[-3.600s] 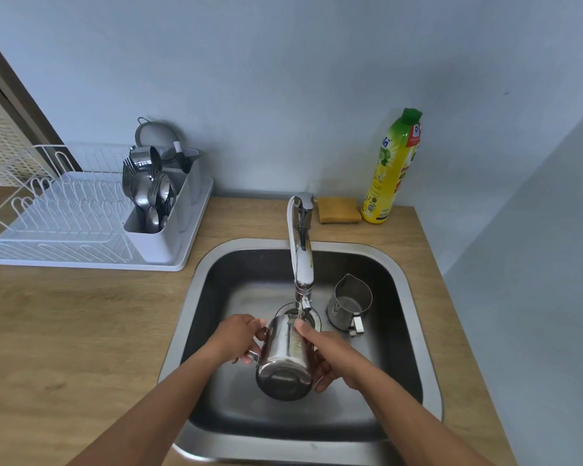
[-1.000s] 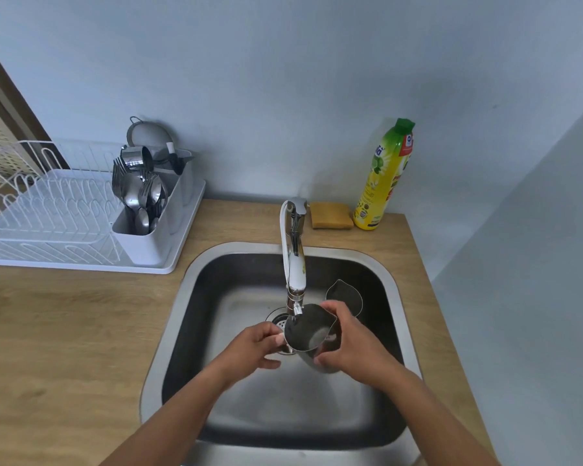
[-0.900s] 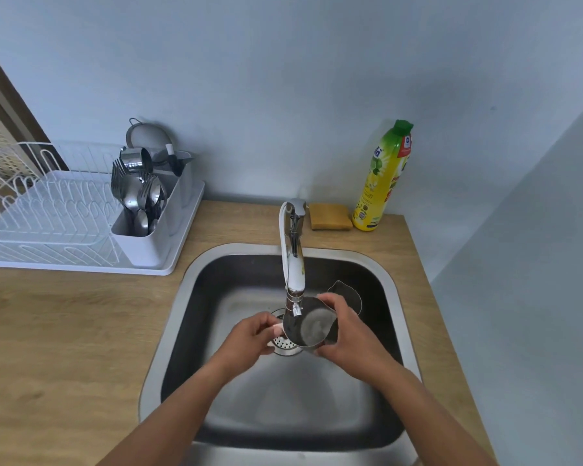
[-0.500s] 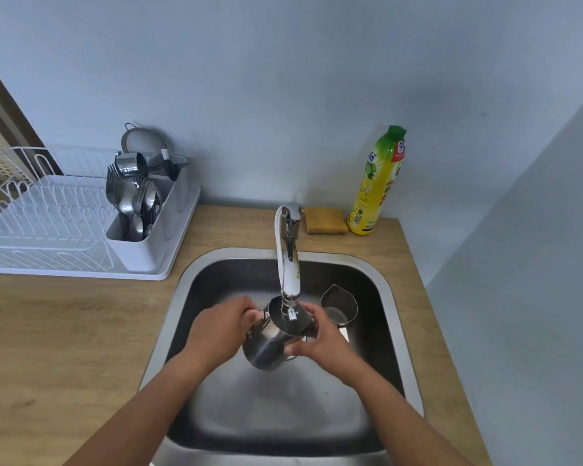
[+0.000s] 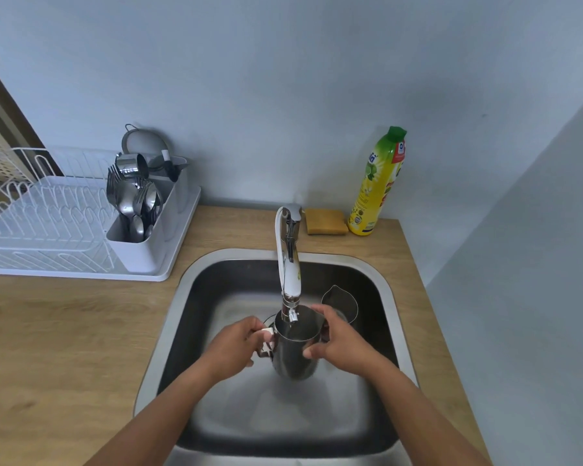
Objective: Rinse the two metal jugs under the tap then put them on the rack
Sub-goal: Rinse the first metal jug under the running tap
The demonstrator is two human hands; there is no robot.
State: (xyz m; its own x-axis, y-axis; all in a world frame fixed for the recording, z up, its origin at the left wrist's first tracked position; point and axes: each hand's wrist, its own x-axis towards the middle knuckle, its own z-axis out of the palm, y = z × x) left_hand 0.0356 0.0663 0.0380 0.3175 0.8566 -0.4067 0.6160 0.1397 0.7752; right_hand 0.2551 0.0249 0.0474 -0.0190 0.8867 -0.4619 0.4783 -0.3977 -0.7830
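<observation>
Counter (image 5: 64,348) and sink (image 5: 169,314) were laid out as they had been half a second before, with the white rack (image 5: 48,227) at the counter's back left edge, cutlery and small metalware standing in its holder. The tap (image 5: 288,264) reached from the counter's back edge out over the sink. Beneath it the first jug (image 5: 295,358) had been swung from a tilt to upright, mouth up right under the nozzle and held clear of the sink floor. The second jug (image 5: 342,301) stood in the sink toward the counter's right edge, just behind the right grip (image 5: 337,341), and looked untouched. The left grip (image 5: 236,344) was curled round the first jug's handle, while the right grip wrapped its body near the rim. Whether water was running could not be told. By this showing the first jug was probably being filled for another rinse, and neither jug had yet gone to the rack.
</observation>
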